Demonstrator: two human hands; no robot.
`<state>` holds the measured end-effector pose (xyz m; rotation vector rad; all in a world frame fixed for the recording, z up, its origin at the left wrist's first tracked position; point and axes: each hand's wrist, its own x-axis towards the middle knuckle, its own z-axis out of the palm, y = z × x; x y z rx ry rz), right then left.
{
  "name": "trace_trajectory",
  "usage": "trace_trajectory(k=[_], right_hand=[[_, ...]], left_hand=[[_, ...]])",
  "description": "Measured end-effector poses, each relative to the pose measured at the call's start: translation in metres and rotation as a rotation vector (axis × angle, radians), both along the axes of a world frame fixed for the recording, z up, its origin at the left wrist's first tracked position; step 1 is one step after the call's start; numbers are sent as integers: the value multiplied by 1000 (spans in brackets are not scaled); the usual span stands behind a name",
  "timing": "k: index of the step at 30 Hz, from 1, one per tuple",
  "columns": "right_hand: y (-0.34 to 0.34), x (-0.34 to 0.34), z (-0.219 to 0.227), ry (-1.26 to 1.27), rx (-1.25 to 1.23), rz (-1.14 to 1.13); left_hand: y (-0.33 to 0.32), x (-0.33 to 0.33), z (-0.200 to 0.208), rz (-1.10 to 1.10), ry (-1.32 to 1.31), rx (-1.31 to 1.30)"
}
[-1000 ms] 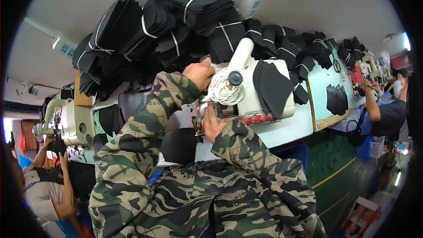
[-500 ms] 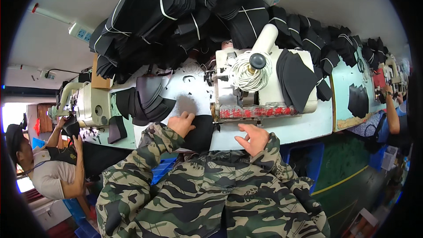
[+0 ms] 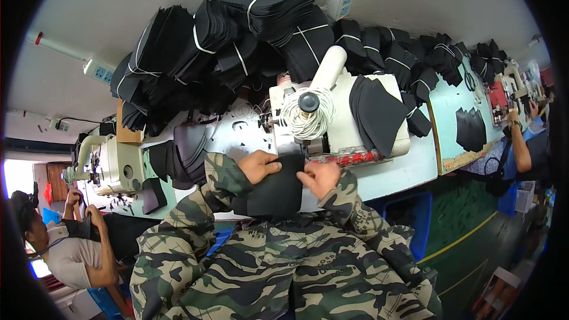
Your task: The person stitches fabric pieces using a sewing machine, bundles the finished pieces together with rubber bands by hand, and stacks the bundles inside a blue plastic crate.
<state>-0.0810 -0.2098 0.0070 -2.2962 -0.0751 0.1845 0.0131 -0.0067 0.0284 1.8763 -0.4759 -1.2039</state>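
A black, flat fabric-like piece (image 3: 274, 191) hangs between my two hands over the front edge of the white table. My left hand (image 3: 259, 166) grips its left upper edge, thumb laid over the surface. At the opposite edge, my right hand (image 3: 320, 178) pinches it between thumb and bent fingers. Just beyond stands a cream machine (image 3: 332, 124) with a red-marked front bar, partly hidden by my right hand. A coil of white cord (image 3: 307, 115) lies on top of it, and black cut pieces (image 3: 376, 112) rest on its right side.
Tied stacks of black pieces (image 3: 261, 6) pile up along the wall. Loose dark pieces (image 3: 188, 151) lie at the left. A co-worker (image 3: 71, 249) sits left by another machine (image 3: 118, 163); another person's arm (image 3: 521, 148) shows far right. A blue bin (image 3: 415, 219) stands below the table.
My right hand, open and empty before, has moved left and now grips the black piece. The piece is lifted and held between both hands. The view has shifted slightly.
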Motion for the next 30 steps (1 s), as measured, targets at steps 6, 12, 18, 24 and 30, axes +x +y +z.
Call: trace_trajectory(k=[6,12,18,24,30], right_hand=[[-34,16,19,-124,99,-147],[-47,20,25,-121,112,-160],[-49,42,40,-209,-240,19],[-45,48,42,-35,-467,113],[-59,0,32,0,-23,-40]], left_hand=[[1,16,-5,105,96,4],[2,30,-3,-56,90,122],[-39,10,-30,199,-44,-237],[-44,8,-42,327,62,-313],[-51,35,14,78,211,53]])
